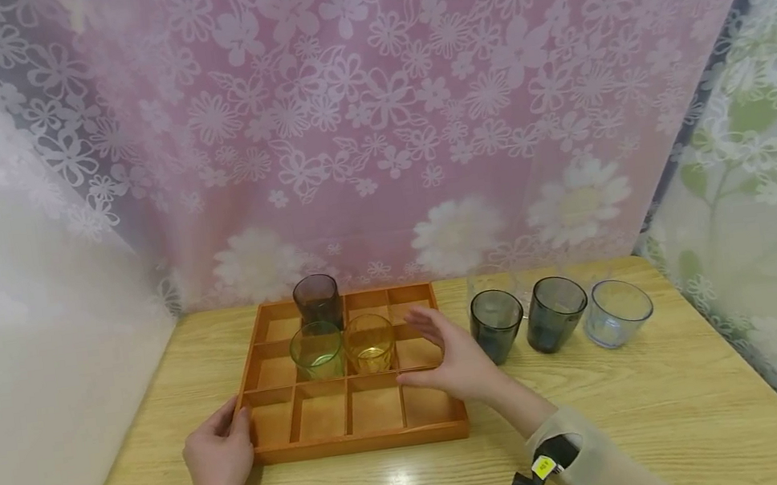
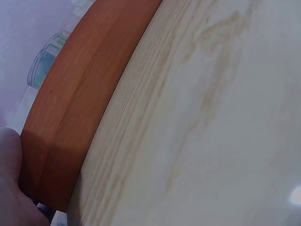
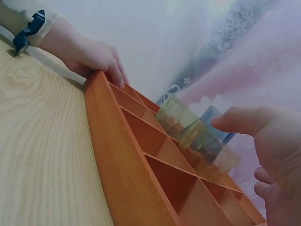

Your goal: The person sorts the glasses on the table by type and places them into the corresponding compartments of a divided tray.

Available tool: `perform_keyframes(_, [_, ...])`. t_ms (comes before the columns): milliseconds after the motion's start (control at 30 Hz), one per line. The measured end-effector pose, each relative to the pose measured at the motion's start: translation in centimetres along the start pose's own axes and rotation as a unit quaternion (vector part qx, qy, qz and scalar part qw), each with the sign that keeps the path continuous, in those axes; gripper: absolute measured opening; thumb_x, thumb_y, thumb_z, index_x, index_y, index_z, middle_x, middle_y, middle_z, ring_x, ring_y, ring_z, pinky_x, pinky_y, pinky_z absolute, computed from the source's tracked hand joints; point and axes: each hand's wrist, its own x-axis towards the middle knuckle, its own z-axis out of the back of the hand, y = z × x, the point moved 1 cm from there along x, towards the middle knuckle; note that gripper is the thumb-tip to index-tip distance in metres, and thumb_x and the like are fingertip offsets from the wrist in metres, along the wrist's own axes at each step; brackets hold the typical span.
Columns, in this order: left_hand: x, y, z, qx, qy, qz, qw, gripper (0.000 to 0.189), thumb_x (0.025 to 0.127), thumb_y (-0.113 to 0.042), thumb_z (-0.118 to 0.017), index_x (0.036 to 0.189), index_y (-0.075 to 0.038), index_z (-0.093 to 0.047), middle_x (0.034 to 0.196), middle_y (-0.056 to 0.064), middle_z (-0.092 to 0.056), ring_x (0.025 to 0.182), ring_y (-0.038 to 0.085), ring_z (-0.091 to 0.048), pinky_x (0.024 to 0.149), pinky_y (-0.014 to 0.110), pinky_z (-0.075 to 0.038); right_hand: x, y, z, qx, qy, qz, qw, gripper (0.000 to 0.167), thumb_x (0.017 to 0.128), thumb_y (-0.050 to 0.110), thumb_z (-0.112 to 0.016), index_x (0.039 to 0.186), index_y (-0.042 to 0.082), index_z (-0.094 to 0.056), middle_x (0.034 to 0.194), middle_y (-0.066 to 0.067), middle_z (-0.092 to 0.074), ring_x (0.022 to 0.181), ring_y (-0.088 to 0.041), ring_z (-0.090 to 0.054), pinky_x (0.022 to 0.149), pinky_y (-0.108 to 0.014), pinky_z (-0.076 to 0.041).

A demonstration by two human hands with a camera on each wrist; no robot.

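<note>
My left hand [image 1: 219, 451] grips the front left corner of the wooden divided tray [image 1: 362, 443], with the thumb on its side wall. Reaching over the tray's right side, my right hand [image 1: 457, 359] has its thumb and fingers spread apart and nothing between them. Just left of those fingers stands a yellow glass [image 1: 370, 346] in a middle-row compartment. A green glass [image 1: 318, 352] sits beside it on the left. Behind the green one, a dark purplish glass [image 1: 318, 300] stands in the back row. The front-row compartments hold no glasses.
Right of the tray stand two dark grey glasses [image 1: 497, 326] [image 1: 555, 313] and a pale bluish clear glass [image 1: 617, 313]. Faint clear glasses [image 1: 521, 288] show behind them. A floral curtain [image 1: 373, 115] hangs along the back edge of the wooden table [image 1: 598, 411].
</note>
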Motion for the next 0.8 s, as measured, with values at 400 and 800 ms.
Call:
perform_keyframes(400, [0.0,-0.1,0.1,-0.015,-0.007,0.002,0.9999,0.027,0.098,-0.004,-0.072,0.123,0.007,-0.075,0.116,0.026,-0.074,0.096,0.016,-0.072,0.069,0.006,-0.052,-5.1,1.5,4.3,0.050,-0.054,0.079,0.9941,0.088,0.082,0.001,-0.091,0.156,0.006,-0.044,0.153,-0.011,-0.055,0.142,-0.033,-0.049,0.116,-0.029,-0.042])
perform_keyframes(800, [-0.2,-0.4,0.2,-0.030,-0.001,-0.005,0.9995,0.029,0.098,0.001,-0.072,0.126,0.007,-0.073,0.121,0.025,-0.072,0.109,0.036,-0.070,0.073,0.005,-0.051,-10.1,1.9,10.3,0.008,-0.131,0.103,0.9860,0.086,0.079,-0.017,-0.085,0.154,0.000,-0.046,0.148,-0.016,-0.058,0.138,-0.017,-0.054,0.112,-0.021,-0.043])
